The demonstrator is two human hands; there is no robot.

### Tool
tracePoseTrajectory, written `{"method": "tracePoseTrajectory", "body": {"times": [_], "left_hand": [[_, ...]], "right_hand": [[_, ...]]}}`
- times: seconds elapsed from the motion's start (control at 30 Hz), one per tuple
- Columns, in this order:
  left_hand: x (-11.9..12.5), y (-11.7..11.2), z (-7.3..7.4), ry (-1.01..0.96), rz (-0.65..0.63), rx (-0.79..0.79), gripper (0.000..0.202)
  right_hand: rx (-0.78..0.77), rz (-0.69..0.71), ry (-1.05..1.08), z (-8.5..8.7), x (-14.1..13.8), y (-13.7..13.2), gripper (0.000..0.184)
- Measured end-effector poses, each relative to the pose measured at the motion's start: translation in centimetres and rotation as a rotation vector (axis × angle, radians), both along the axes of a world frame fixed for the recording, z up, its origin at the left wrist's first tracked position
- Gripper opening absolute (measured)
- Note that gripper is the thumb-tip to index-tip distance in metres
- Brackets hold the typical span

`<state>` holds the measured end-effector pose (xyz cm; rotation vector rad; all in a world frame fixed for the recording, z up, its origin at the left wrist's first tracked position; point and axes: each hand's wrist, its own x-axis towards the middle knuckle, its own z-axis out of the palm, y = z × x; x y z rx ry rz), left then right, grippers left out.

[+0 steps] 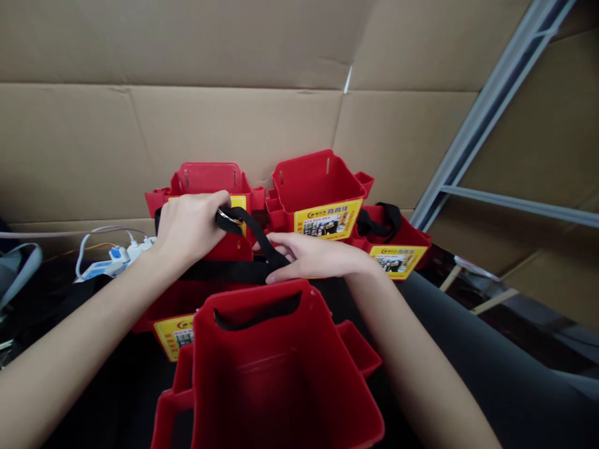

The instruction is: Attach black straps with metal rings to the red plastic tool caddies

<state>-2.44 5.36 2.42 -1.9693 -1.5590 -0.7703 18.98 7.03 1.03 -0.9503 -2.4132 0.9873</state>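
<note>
My left fingers [221, 201] are clamped on a black strap [256, 233] by its metal buckle [229, 216], while my right fingers [281, 273] pinch it farther along. The strap sits just beyond the nearest red bin [262, 349], with more red bins [312, 185] behind.

Wall: plain brown cardboard sheets [234, 118], straight ahead beyond my grip [194, 221]; long horizontal fold, a few vertical creases.
Bright slit: thin white gap [347, 80] in the sheets, above and right of my grip.
Frame: grey metal upright [484, 112], well right of me, slanted in view; crossbar [524, 204] runs off right.
Behind frame: more cardboard [538, 143]; below it, pale wooden slat [495, 300], rest too dark.
Left of grip: white power strip [139, 249], low.
Light: soft on wall, dim lower down.
</note>
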Motion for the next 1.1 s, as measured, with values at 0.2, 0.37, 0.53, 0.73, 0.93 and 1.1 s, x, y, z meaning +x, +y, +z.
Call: {"method": "tracePoseTrajectory", "body": {"times": [0.2,0.37,0.53,0.73,0.93,1.1], "left_hand": [[0.1,0.6,-1.2,-0.187,-0.356,-0.212,0.025],[-0.4,0.2,-1.4,-0.458,-0.636,-0.242,0.033],[-0.1,-0.2,-1.8,-0.456,-0.662,-0.255,0.043],[0.2,1.1,-2.0,-0.583,-0.52,-0.111,0.013],[-2.1,1.1,0.0,-0.737,-0.468,0.096,0.003],[-0.5,0.5,-0.5,-0.502,-0.605,-0.323,0.01]], "right_hand": [[-0.429,0.071,0.33,-0.5,-0.7,0.8,0.05],[-0.614,0.026,0.741,-1.1,-1.6,1.7,0.033],[-0.697,0.129,0.931,-1.4,-2.2,1.7,0.013],[-0.653,0.106,0.921,-1.6,-2.0,2.2,0.03],[-0.514,0.126,0.526,-0.7,0.4,2.7,0.041],[-0.292,0.111,-0.126,0.5,3.1,1.7,0.036]]}}
